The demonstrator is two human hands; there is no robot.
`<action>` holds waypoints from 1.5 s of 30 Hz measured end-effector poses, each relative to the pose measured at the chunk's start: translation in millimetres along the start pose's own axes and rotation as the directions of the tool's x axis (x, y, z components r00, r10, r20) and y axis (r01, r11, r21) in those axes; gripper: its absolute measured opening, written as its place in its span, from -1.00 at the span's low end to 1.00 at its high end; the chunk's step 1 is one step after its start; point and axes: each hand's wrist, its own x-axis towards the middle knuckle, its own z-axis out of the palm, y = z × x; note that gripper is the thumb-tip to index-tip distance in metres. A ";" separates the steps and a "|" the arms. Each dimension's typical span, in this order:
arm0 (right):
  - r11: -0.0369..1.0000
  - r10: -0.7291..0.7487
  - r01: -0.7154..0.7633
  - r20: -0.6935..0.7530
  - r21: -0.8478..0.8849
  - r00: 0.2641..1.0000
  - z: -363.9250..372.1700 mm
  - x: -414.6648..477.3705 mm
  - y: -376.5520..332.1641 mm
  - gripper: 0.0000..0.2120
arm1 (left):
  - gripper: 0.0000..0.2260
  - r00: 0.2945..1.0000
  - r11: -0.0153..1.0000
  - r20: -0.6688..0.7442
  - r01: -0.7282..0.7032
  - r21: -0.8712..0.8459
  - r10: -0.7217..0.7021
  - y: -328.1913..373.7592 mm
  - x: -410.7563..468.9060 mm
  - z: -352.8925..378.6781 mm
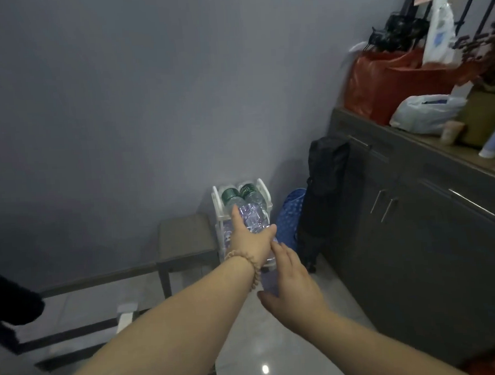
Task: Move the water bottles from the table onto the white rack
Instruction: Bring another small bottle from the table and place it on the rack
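From the head view, both arms are reaching forward and down toward a white rack standing on the floor against the grey wall. The left hand, with a beaded bracelet on its wrist, is wrapping around a clear water bottle and holding it at the rack's top. The right hand is grasping a second clear bottle, nearer and lower, just beside the left wrist; its fingers are curling around the body, though blur is hiding the exact contact. Two bottles with green caps are already lying on the rack's top tier, side by side, just beyond the left hand's bottle. Left of the rack a brown stool is sitting close to it. To the right, a blue patterned bag and a black bag are leaning near a dark cabinet, whose top is carrying a red bag and a white plastic bag.
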 end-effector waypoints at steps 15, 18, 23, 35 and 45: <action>0.944 0.074 -0.092 0.066 0.316 0.995 38.2 288.7 115.3 -0.22 | -0.14 0.976 0.979 0.184 0.142 -0.150 -0.113 -17.1 292.6 56.1; 0.898 0.089 -0.140 0.139 0.418 0.986 47.4 357.8 145.2 -0.24 | -0.34 0.976 0.948 0.136 0.198 -0.247 -0.168 -23.5 351.6 71.1; 0.930 0.086 -0.173 0.265 0.324 0.960 59.3 458.1 186.2 -0.23 | -0.37 0.991 0.647 -0.131 0.096 0.756 0.005 -38.9 431.6 88.4; 0.876 0.264 -0.333 0.230 0.349 0.937 153.1 576.8 225.6 -0.29 | -0.20 0.975 0.300 0.007 0.062 0.952 -0.224 -133.5 559.6 88.6; 0.946 0.207 -0.237 0.152 0.220 0.966 216.5 600.8 215.6 -0.36 | -0.32 0.947 0.266 0.250 -0.192 0.945 -0.202 -196.8 586.7 62.8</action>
